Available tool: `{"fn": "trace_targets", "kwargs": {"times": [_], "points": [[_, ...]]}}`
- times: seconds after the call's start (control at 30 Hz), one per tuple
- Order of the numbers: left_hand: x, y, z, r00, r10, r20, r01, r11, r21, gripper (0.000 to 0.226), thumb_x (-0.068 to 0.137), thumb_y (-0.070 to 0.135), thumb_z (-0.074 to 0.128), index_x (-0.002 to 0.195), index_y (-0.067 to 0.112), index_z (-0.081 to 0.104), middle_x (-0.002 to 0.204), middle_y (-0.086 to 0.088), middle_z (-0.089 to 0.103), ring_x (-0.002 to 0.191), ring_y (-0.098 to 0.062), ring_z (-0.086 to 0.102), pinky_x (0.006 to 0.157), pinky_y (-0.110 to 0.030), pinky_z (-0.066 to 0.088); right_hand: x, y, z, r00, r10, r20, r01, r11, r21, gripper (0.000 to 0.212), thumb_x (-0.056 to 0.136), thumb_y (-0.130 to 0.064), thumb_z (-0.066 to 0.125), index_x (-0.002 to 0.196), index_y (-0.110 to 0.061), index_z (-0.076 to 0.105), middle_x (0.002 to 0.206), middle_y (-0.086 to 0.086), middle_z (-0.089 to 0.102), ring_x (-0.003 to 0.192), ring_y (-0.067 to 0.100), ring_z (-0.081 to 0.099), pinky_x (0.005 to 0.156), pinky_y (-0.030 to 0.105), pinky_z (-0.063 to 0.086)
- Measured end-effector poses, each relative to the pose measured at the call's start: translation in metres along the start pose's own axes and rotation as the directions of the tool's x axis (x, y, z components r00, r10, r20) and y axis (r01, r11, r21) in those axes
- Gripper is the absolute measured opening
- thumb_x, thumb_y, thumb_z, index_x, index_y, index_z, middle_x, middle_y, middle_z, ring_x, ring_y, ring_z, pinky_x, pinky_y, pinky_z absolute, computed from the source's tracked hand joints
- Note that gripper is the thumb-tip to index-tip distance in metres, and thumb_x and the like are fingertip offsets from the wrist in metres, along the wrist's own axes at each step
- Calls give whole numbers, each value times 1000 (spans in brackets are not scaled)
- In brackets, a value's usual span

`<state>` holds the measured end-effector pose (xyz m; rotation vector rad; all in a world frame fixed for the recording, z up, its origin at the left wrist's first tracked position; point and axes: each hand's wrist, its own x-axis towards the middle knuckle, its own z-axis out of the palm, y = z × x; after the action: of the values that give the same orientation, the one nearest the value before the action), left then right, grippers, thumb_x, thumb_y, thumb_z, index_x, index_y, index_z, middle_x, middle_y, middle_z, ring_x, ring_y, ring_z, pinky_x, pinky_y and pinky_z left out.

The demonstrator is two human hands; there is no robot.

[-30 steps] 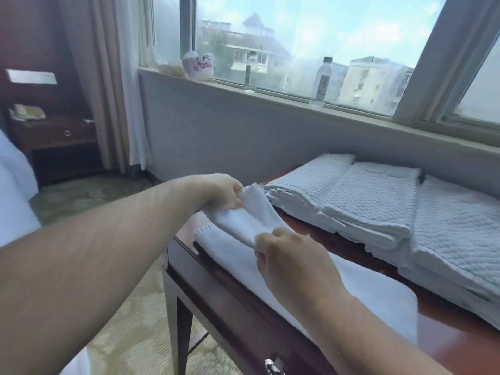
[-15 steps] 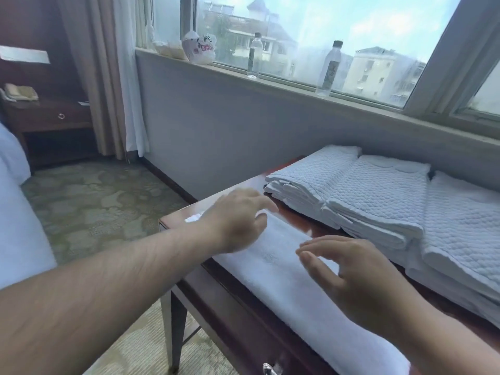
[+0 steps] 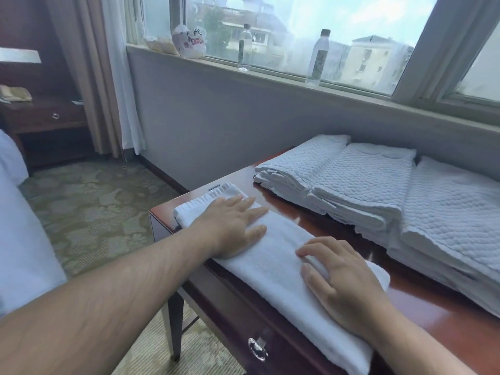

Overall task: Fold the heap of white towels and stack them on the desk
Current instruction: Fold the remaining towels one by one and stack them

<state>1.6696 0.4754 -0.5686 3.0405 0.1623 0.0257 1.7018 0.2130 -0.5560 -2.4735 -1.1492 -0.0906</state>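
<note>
Behind the strip we are working on, three stacks of folded quilted towels (image 3: 365, 182) sit side by side along the wall edge of the desk (image 3: 281, 201), near our hands but apart from them. The long white towel (image 3: 270, 269) lies folded lengthwise along the desk's front edge, its near end hanging over it just beside a drawer handle (image 3: 258, 347). Our left hand (image 3: 232, 226) lies flat on its far part, fingers (image 3: 251, 212) straight and slightly spread. Our right hand (image 3: 343, 288) rests nearer us, its fingers (image 3: 319, 246) bent with the tips pressing the cloth. The desk is glossy reddish wood. On the windowsill (image 3: 270, 70) stand two water bottles (image 3: 244, 47) and a plastic bag (image 3: 190, 41). To the left are curtains (image 3: 108, 77), a dark nightstand (image 3: 46, 123), patterned carpet (image 3: 94, 207) and the edge of a bed (image 3: 19, 239).
</note>
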Motion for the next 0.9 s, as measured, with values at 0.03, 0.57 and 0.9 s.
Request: {"fn": "trace_targets", "kwargs": {"times": [0.03,0.57,0.9], "points": [[-1,2,-1,1000,-4,8,4,1000,8,64,97,68,11,157,45,11,169,7,3,155,-13,-1,124,-41,2,-2,0,0,1000,4,1,-4,1000,7,26,97,-46,47,118,-43,61,122,-31,48,119,0,41,106,31,34],[-42,98,12,996,87,15,-87,996,10,67,96,67,5,158,44,6,169,5,0,155,-16,-3,124,-45,1,-146,16,-36,792,590,-156,-572,807,147,64,96,-49,46,154,-28,29,159,-3,28,146,17,17,116,30,11],[-66,159,19,985,173,6,-173,985,-17,69,93,69,4,157,44,6,169,5,1,155,-18,-2,124,-48,3,-225,4,-82,354,934,47,-231,38,972,61,87,-9,70,143,-6,47,118,14,68,89,19,70,72,36,57]]}}
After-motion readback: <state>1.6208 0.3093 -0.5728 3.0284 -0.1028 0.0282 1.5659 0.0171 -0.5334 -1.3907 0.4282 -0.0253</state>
